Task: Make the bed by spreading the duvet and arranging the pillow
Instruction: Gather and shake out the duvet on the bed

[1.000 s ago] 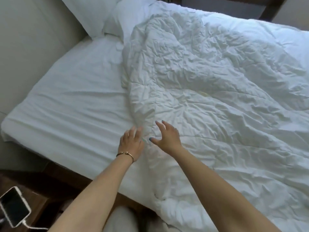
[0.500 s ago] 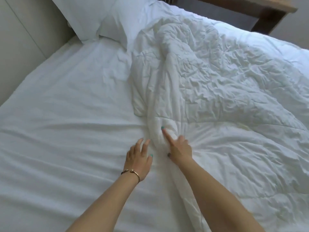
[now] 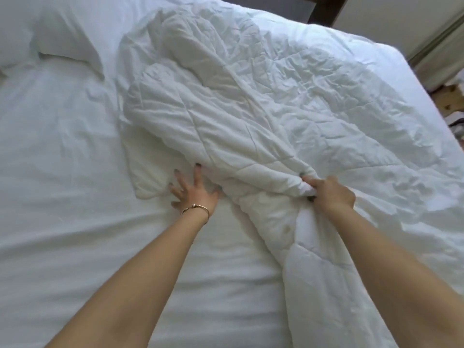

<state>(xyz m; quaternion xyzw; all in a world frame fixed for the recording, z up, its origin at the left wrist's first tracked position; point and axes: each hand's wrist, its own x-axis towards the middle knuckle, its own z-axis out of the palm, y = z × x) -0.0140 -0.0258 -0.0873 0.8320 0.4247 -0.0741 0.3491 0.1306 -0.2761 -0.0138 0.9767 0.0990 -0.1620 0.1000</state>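
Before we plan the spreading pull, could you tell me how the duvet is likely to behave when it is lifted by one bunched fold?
The duvet looks floppy: it creases and bunches where the right hand grips it. It probably drapes and drags. Its puffy quilting suggests it is light for its bulk.

The pillow (image 3: 62, 41) is cut off by the top-left edge. The right hand's (image 3: 329, 194) fingertips are buried in the duvet (image 3: 251, 109). Clutter (image 3: 452, 101) beyond the bed is too small to tell.

This is a bedroom: a wide bed (image 3: 75, 247) under a white fitted sheet fills the view, with a crumpled white duvet (image 3: 276, 109) heaped on it, a white pillow (image 3: 62, 38) at its head, and a dark wooden frame (image 3: 324, 8) behind
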